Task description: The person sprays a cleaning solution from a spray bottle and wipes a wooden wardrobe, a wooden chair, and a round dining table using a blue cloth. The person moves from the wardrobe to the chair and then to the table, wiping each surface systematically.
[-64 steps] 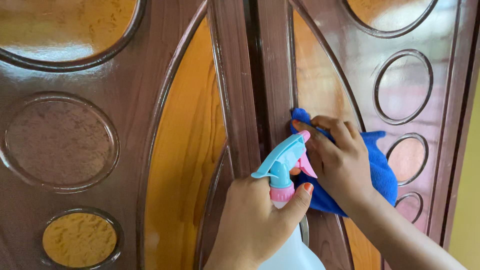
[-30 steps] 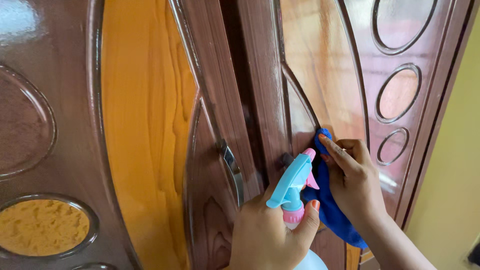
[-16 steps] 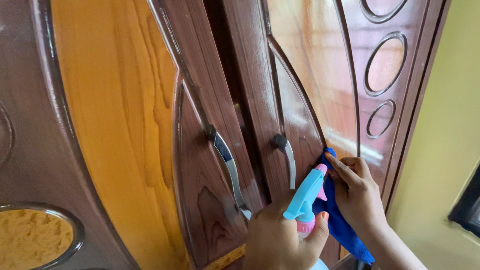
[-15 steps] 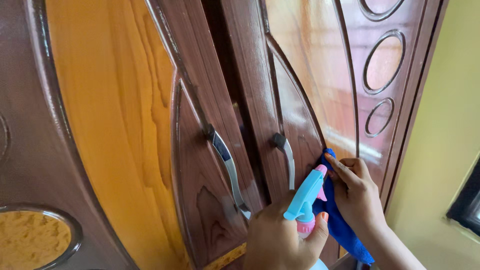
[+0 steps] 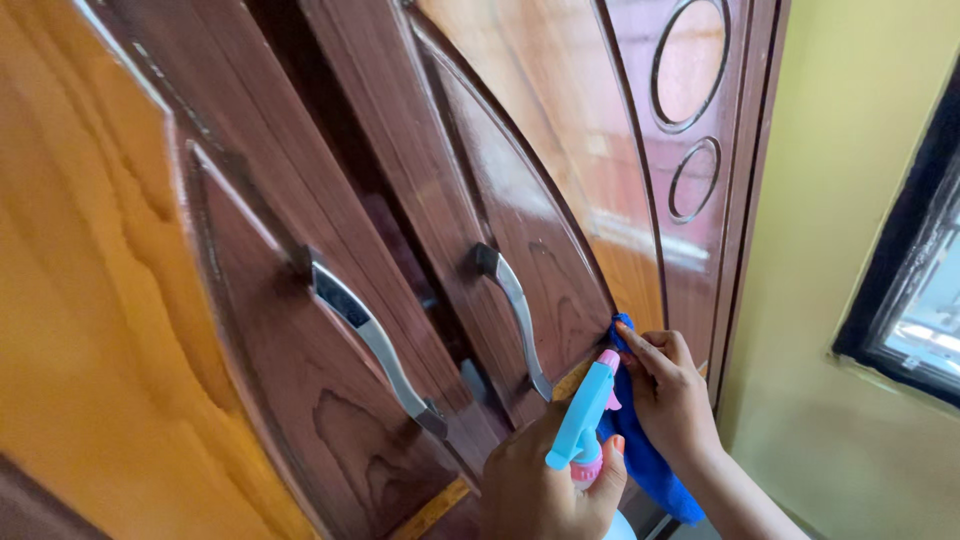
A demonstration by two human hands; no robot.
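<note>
Lower on the door (image 5: 560, 180) now than 1 second ago, my right hand (image 5: 665, 395) presses the blue cloth (image 5: 650, 465) flat against the dark wood panel, fingers clamped over it. My left hand (image 5: 535, 490), just beside it, is wrapped around the neck of the spray bottle (image 5: 585, 420). 2 curved metal handles (image 5: 515, 310) sit up-left of both grips.

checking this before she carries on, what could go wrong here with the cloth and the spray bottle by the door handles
The left hand holds the spray bottle right beside the right hand, which presses the blue cloth to the door; the two may bump. The nozzle sits close to the metal handle and could knock it. The cloth's hanging tail may leave the lower edge unwiped.
</note>
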